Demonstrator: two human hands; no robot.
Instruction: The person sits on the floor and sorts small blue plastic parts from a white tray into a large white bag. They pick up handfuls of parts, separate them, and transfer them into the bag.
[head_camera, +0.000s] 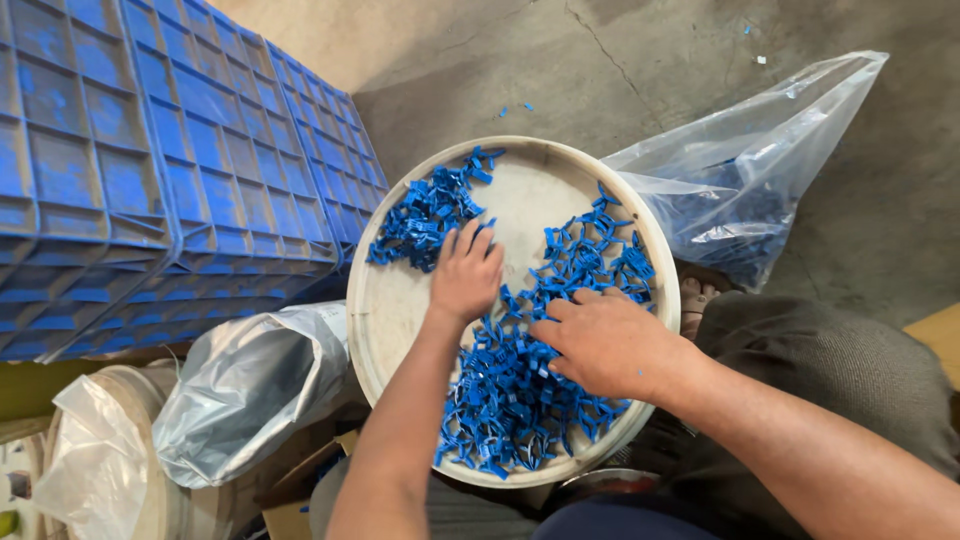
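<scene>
Blue crates (170, 160) stacked far left, their edge close beside the round tray (385, 300). A crumpled clear bag (245, 385) lies below them, touching the tray rim. Left hand (465, 275) lies flat, fingers spread on the small blue plastic clips (505, 395) near the tray's bare middle. Right hand (605, 340) rests palm down on the clip heap, fingers loosely curled; whether it holds any, cannot tell. A second clear bag (745, 160) of clips crowds the right rim. Bare concrete floor (600, 60) beyond.

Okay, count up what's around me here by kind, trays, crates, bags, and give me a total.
Round cream tray holding the blue plastic pieces: 1
Blue plastic crates: 3
Clear plastic bags: 2, one right of the tray, one left
Blue pieces: too many to count
Total without pieces: 6
</scene>
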